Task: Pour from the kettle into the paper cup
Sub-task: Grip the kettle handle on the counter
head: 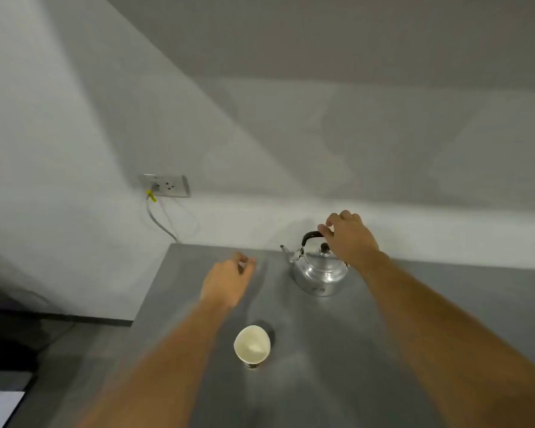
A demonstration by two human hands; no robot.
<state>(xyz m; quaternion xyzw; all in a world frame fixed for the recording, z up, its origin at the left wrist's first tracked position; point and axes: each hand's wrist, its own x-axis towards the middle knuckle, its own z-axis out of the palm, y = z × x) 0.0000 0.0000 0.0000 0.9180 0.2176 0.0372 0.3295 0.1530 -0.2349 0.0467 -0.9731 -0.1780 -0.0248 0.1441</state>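
A grey worktop (430, 304) with a smooth matte surface fills the lower right of the view, and its far edge meets a plain white wall (352, 134). A second white wall (59, 134) stands to the left, and broad diagonal shadows cross both walls. A white socket plate (165, 185) is mounted low on the left wall. A yellow plug (150, 195) sits in the plate, and a grey cable (161, 223) hangs from it down behind the worktop's left edge. Left of the worktop, the floor (84, 344) is dark grey, with a dark skirting strip (74, 318) along the wall base. A dark, blurred object (7, 350) occupies the lower left corner.
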